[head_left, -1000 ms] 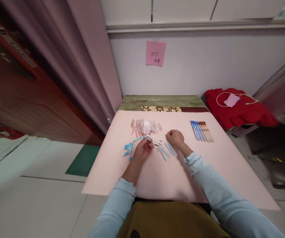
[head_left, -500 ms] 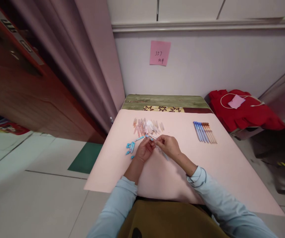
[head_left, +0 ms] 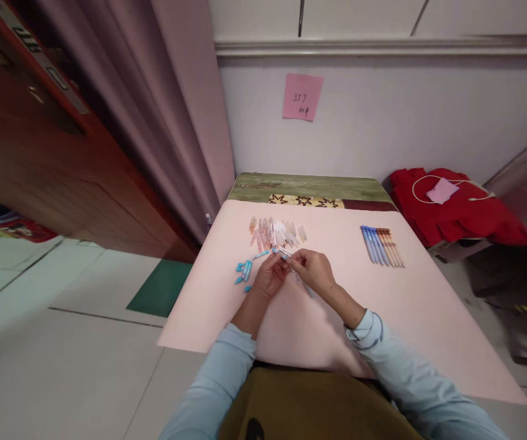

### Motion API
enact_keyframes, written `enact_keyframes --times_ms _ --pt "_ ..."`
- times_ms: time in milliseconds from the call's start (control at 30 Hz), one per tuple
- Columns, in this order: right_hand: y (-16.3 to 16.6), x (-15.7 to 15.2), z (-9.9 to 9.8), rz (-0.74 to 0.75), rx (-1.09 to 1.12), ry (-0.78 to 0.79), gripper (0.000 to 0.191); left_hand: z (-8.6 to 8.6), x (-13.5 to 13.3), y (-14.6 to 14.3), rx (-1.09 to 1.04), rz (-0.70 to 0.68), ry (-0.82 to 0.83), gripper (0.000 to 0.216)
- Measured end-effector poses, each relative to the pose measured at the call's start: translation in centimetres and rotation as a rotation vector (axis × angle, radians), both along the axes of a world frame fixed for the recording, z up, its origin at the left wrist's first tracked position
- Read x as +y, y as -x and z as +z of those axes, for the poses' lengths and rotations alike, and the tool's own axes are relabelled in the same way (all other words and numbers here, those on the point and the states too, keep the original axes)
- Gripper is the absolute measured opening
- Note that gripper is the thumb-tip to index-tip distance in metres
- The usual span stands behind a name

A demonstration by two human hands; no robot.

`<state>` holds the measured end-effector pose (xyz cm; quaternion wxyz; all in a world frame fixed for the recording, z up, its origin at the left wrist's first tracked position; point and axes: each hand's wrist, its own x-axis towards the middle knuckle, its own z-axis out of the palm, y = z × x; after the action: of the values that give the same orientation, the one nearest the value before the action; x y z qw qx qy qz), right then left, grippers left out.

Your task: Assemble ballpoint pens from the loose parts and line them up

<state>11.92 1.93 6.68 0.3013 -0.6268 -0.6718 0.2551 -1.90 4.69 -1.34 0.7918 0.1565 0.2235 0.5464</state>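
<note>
My left hand [head_left: 270, 279] is closed at the fingertips around a small blue pen part [head_left: 284, 256], in front of the pile of pen pieces. Coming from the right, my right hand [head_left: 314, 270] pinches the same piece, and the two hands nearly touch. The fingers hide much of it. Left of my left hand lie several bright blue pen parts [head_left: 247, 271], with one longer blue piece [head_left: 261, 253] near the fingertips. Just beyond are clear pinkish pen barrels [head_left: 263, 232] and white pieces [head_left: 283, 232]. Something slim and pale [head_left: 309, 290] lies partly under my right hand.
A row of blue and brown pens [head_left: 381, 246] lies on the right of the pink-covered table [head_left: 410, 330]. Behind it, a red cloth [head_left: 455, 217] with a white cable sits beside the table. A pink note [head_left: 302, 98] is on the wall; a door [head_left: 61, 183] stands left.
The view has shifted slightly, so everything sits a little further right. Both hands stay together on the small pen part, with only slight finger movement.
</note>
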Motion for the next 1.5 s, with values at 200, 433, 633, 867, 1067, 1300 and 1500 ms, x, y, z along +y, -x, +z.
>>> enact_keyframes --times_ms 200,433,633,867,1067,1300,1500 --pt "0.0 0.4 -0.3 -0.014 -0.008 -0.007 0.016 -0.1 0.0 0.0 0.018 -0.024 -0.02 0.01" --pt "0.2 1.3 -0.7 -0.014 0.027 -0.013 0.016 -0.5 0.1 0.0 0.004 -0.025 -0.015 0.008" --pt "-0.2 2.1 -1.9 -0.041 0.136 0.012 0.028 0.0 0.2 0.0 -0.035 -0.024 0.051 0.007" --pt "-0.5 2.5 -3.6 -0.047 0.377 0.097 0.042 0.2 0.2 0.4 -0.08 -0.045 0.071 0.004" --pt "-2.7 -0.6 -3.6 0.024 0.055 -0.02 0.024 0.1 0.4 1.1 -0.203 -0.005 0.018 0.011" --pt "-3.2 -4.3 -4.5 0.206 -0.515 -0.049 0.023 0.2 0.3 0.8 -0.112 -0.013 0.049 0.007" --pt "-2.5 -4.5 -4.8 0.229 -0.613 -0.041 0.027 0.7 -0.2 0.6 -0.019 -0.043 0.033 0.008"
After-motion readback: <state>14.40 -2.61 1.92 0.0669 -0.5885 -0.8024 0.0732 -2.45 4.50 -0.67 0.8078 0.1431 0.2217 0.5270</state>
